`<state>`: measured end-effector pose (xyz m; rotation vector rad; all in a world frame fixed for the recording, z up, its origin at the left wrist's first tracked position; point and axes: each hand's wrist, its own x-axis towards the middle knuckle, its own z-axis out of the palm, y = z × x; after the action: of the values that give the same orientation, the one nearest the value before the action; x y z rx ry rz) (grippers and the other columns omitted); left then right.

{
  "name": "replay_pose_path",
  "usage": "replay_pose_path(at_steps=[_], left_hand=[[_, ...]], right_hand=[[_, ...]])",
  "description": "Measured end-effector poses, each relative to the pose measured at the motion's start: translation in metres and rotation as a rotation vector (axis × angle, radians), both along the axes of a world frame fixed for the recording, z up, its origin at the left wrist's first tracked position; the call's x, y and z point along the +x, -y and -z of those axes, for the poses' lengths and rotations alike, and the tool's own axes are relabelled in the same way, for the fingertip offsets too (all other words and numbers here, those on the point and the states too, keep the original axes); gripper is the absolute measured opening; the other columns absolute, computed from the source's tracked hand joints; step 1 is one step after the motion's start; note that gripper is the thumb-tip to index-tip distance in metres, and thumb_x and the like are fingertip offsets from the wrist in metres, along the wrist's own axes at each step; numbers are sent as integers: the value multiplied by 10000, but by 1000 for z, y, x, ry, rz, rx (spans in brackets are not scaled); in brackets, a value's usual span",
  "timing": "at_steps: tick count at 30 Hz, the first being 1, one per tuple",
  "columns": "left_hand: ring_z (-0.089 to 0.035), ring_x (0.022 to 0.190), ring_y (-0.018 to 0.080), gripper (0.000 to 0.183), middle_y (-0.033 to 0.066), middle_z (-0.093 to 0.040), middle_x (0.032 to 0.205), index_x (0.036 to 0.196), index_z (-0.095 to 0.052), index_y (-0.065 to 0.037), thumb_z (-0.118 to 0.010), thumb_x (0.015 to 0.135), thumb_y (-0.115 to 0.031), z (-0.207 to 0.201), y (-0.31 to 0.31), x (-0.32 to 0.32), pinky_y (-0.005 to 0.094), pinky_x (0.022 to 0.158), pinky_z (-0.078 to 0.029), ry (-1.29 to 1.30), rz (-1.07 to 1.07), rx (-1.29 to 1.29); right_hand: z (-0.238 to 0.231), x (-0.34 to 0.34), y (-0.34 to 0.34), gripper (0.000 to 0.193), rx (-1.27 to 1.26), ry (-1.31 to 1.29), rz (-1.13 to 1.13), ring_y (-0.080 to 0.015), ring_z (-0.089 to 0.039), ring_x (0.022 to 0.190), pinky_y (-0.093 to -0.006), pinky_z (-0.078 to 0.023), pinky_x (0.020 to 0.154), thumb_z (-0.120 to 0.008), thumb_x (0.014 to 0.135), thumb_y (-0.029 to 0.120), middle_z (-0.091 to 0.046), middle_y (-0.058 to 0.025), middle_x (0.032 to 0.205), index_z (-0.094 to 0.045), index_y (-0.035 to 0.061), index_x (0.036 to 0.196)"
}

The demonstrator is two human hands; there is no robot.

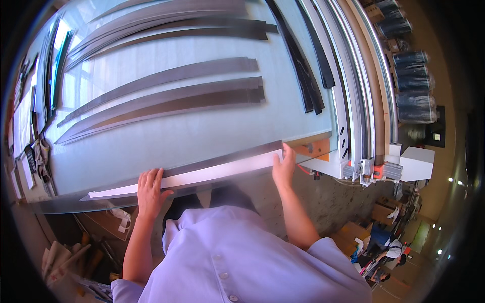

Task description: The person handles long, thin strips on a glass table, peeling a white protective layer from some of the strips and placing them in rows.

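A long white strip [227, 171] lies along the near edge of the glass-like tabletop [202, 136], on top of a dark grey strip [252, 150]. It narrows toward the left. My left hand [150, 192] rests across it, fingers stretched flat and thumb spread to the side. At the strip's right end, my right hand [284, 164] closes its thumb and fingers on the white strip; the exact grip is partly hidden. Beyond my hands, two groups of flat grey-brown strips [202, 98] lie roughly parallel on the table.
More grey strips [172, 25] are stacked at the far side. Black strips [298, 65] lie at the right, beside a machine frame with metal rails [361, 91]. Dark wrapped rolls [417, 83] stand beyond. Cardboard pieces [108, 222] sit below the table's left end. People [389, 252] are at the lower right.
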<state>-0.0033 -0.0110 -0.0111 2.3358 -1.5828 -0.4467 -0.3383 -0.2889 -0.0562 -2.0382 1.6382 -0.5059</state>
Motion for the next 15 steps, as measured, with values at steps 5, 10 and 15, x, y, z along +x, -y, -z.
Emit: replay_pose_path(at_steps=[5,10,15], left_hand=[[-513,1223,369,844,153,-560,1285,1376,-505,-30,-858,636,-230,4,-4,2,502,1090,-381,-17,-6,21],[-474,1282,384,791,184,-500,1396,1436,-457,-41,-798,773,-307,-7,15,16,500,1121,-350,-89,-73,-5],[-373,1409,376,677,146,-376,1564,1498,-426,-112,-692,908,-308,20,77,73,484,1142,-323,153,-154,-60]], right_hand=[[4,-3,6,454,128,61,46,-352,-557,1154,-440,-443,996,-665,878,80,-575,-199,1252,-542,8,1309],[-16,50,59,276,-121,-39,-349,-379,-559,1140,-433,-456,972,-668,869,51,-583,-183,1247,-597,14,1134],[-28,151,125,215,-195,43,-803,-352,-564,1144,-423,-491,938,-743,787,25,-602,-138,1248,-602,12,949]])
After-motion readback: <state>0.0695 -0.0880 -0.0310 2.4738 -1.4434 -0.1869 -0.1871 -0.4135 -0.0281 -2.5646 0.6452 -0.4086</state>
